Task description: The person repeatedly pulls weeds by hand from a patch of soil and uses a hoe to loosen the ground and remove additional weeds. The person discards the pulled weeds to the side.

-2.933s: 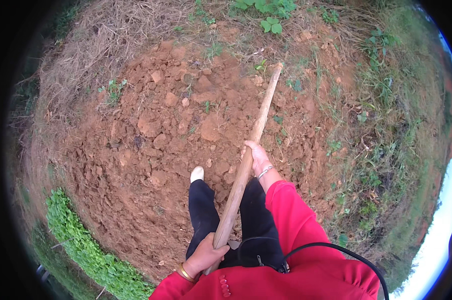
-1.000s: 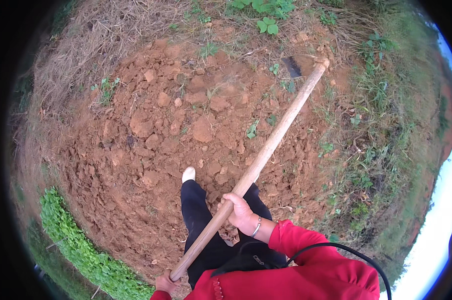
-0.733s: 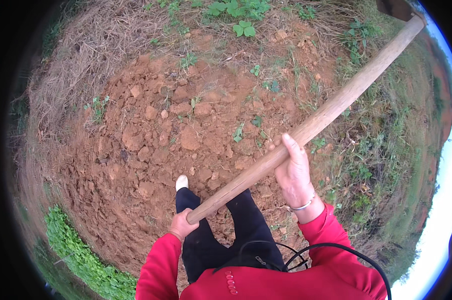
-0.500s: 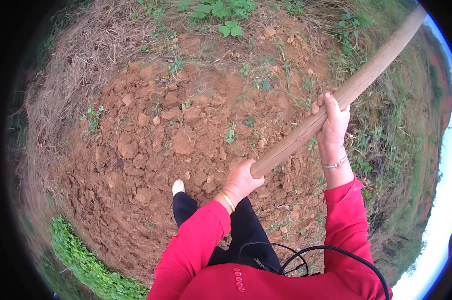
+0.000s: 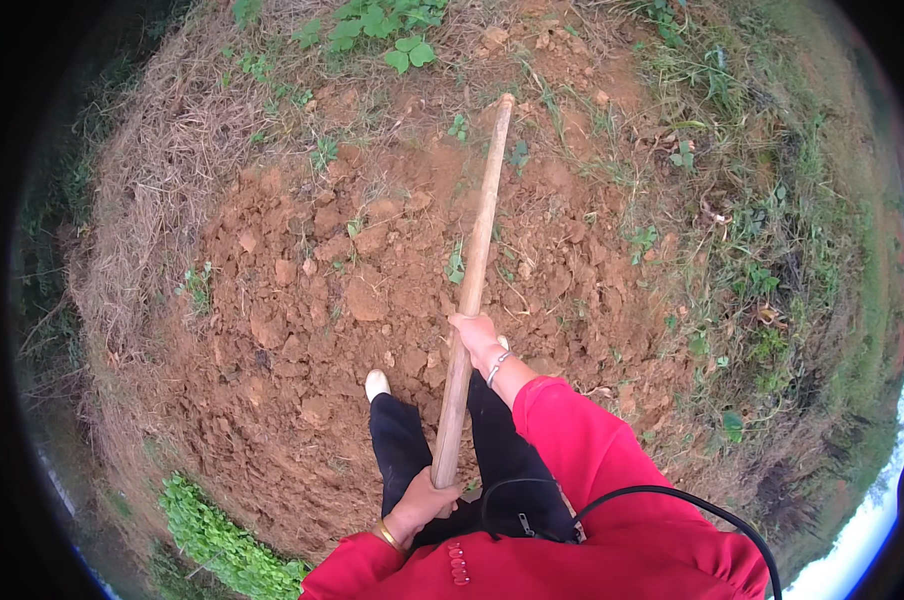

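Observation:
Both my hands are closed around the long wooden hoe handle (image 5: 485,210), which slants away from my body over broken soil. Low in front of my waist, my left hand (image 5: 425,505) wraps the handle's near end. My right hand (image 5: 479,338) grips it about midway, over the gap between my legs. The handle's far end meets the reddish-brown ground (image 5: 352,250) beyond the loosest clods; no blade can be made out there.
My pale shoe (image 5: 376,384) stands on the clods. Dry grass (image 5: 172,170) lies at the left, weeds (image 5: 762,280) at the right. Leafy plants (image 5: 382,20) grow at the far side, with a bright green patch (image 5: 222,545) at the near left. A black cable (image 5: 672,490) crosses my right sleeve.
The handle has swung down from the raised upper right to the ground ahead. My right hand has moved left and nearer to me; my left hand has dropped toward my waist.

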The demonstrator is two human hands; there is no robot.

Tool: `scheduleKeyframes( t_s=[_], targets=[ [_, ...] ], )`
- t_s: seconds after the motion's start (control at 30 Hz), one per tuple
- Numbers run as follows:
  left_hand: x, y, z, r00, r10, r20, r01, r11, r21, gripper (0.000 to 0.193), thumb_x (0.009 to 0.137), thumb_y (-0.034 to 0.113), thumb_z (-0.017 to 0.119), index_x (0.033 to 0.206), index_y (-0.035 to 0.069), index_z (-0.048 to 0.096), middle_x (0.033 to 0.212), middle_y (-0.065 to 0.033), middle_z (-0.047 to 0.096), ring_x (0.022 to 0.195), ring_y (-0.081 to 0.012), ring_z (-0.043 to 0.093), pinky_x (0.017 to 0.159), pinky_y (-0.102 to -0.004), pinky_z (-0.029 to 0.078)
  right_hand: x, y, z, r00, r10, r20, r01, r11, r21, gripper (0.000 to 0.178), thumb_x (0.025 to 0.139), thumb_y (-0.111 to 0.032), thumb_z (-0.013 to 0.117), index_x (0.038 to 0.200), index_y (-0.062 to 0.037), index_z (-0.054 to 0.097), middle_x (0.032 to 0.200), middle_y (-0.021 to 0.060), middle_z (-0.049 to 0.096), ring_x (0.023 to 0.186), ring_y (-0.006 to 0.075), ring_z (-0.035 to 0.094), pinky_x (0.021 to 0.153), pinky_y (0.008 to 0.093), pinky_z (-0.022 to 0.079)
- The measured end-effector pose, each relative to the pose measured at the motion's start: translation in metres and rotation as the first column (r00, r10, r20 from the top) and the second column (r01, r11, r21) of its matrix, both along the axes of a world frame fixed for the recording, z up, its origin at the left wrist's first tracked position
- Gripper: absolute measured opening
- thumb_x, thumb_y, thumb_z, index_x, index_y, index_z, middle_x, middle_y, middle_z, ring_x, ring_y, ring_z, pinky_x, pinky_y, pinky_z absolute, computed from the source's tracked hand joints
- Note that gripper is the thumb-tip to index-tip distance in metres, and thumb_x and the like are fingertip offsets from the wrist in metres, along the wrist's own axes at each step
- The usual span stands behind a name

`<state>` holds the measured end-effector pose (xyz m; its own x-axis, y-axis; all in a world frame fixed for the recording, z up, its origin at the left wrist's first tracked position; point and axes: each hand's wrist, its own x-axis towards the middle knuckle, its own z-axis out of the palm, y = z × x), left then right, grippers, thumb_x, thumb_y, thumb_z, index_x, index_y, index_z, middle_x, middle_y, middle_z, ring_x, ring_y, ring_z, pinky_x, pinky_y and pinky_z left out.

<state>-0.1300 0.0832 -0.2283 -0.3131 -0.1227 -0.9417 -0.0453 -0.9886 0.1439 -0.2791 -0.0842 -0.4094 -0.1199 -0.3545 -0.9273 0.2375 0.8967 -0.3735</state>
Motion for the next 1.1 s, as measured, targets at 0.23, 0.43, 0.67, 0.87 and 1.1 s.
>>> scheduleKeyframes(
  t_s=[0.23, 0.43, 0.67, 0.87, 1.1],
  targets=[
    [-0.023, -0.095, 0.077, 0.852, 0.328, -0.409, -0.32, 0.943, 0.09, 0.032, 0.083, 0.01, 0.061, 0.107, 0.001, 0.041, 0.074, -0.0072, 0.055, 0.063, -0.0164, 0.058, 0.055, -0.0282, 0.049, -0.045, -0.082, 0.075, 0.949, -0.063, 0.309, 0.101, 0.989, -0.107, 0.017, 0.079, -0.017, 0.063, 0.083, -0.0033, 0.054, 0.063, 0.0066, 0.055, 0.053, 0.0188, 0.056, 0.048, 0.0329, 0.049],
    [0.014, -0.012, 0.014, 0.905, 0.328, -0.272, -0.324, 0.944, 0.062, 0.027, 0.083, 0.01, 0.062, 0.103, 0.002, 0.046, 0.074, -0.0046, 0.054, 0.061, -0.0146, 0.055, 0.054, -0.0261, 0.047, -0.003, 0.003, 0.029, 0.945, -0.177, 0.277, 0.214, 0.971, -0.11, 0.016, 0.08, -0.015, 0.062, 0.086, -0.0042, 0.052, 0.066, 0.0068, 0.055, 0.053, 0.0194, 0.056, 0.048, 0.0335, 0.049],
    [0.175, 0.177, 0.05, 0.976, -0.144, 0.165, 0.138, 0.989, 0.044, 0.031, 0.072, 0.02, 0.071, 0.097, 0.007, 0.056, 0.076, -0.009, 0.063, 0.067, -0.0199, 0.061, 0.062, -0.0327, 0.049, 0.095, 0.162, 0.071, 0.781, -0.272, 0.562, 0.248, 0.961, 0.121, 0.027, 0.078, -0.015, 0.069, 0.094, -0.0071, 0.048, 0.076, 0.0083, 0.056, 0.069, 0.0254, 0.061, 0.066, 0.0425, 0.052],
    [0.162, 0.201, 0.068, 0.418, -0.49, 0.765, 0.659, 0.743, 0.116, 0.04, 0.07, 0.036, 0.07, 0.095, 0.008, 0.059, 0.067, -0.0198, 0.061, 0.063, -0.0329, 0.061, 0.055, -0.0439, 0.047, 0.089, 0.159, 0.004, 0.871, -0.407, 0.276, 0.328, 0.899, 0.291, 0.018, 0.076, -0.014, 0.066, 0.085, -0.0062, 0.053, 0.074, 0.0093, 0.055, 0.065, 0.0257, 0.058, 0.057, 0.041, 0.049],
    [0.168, 0.217, -0.037, 0.382, -0.408, 0.829, 0.83, 0.545, -0.114, 0.038, 0.061, 0.032, 0.071, 0.087, 0.011, 0.055, 0.063, -0.0143, 0.061, 0.059, -0.0329, 0.062, 0.058, -0.044, 0.05, 0.039, 0.109, 0.051, 0.885, -0.417, 0.205, 0.387, 0.906, 0.172, 0.017, 0.074, -0.014, 0.065, 0.079, -0.0071, 0.051, 0.069, 0.0071, 0.052, 0.065, 0.025, 0.055, 0.063, 0.0394, 0.048]
  ],
)
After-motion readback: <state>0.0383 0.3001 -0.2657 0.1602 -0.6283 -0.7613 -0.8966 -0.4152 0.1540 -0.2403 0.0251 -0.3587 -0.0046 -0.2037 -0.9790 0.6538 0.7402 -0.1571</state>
